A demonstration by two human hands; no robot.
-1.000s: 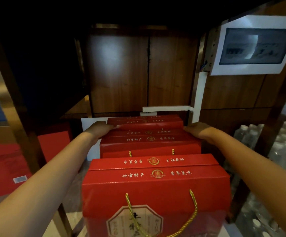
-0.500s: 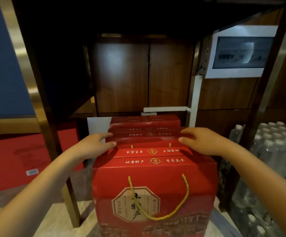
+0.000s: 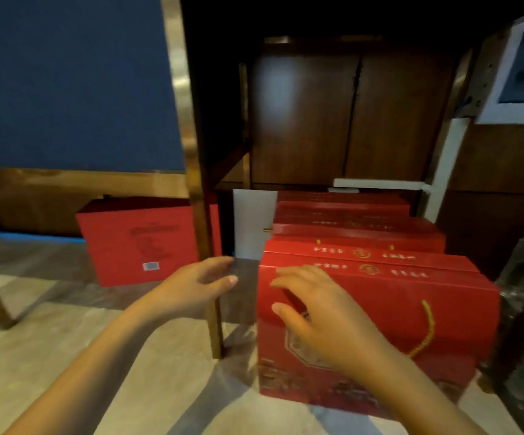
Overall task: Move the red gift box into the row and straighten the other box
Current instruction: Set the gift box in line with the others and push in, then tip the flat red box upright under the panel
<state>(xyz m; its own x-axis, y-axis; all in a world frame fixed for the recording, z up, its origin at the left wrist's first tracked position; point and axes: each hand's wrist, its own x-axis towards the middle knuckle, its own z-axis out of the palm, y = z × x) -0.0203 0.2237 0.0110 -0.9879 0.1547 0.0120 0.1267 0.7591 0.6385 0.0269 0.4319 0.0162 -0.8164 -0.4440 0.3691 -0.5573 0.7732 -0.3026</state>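
Two bare hands are in play, both low in the view. The right hand lies spread over the near face of the nearest red cardboard gift box with a gold cord handle, fingers wide and touching the upper left part of that face, thumb lower down on the printed emblem; it grips nothing. The left hand hovers just left of that box's left edge, fingers loosely open, holding nothing, and it overlaps the dark wooden table leg; whether it touches the box I cannot tell.

Half a second ago both hands sat on top of the row, one at each side; now the right has come across to the front box's near face, the left has dropped off to the side, and the view has swung left.

Count the row: at least four red box tops run away from the near one, each one close behind the last, toward the brown wooden cabinet doors at the far end; the rearmost tops blur together. One separate flat red gift box with a white barcode label stands tilted on the pale floor to the far left, beyond the table leg, well apart from both hands and outside the row. A white panel stands between it and the row.
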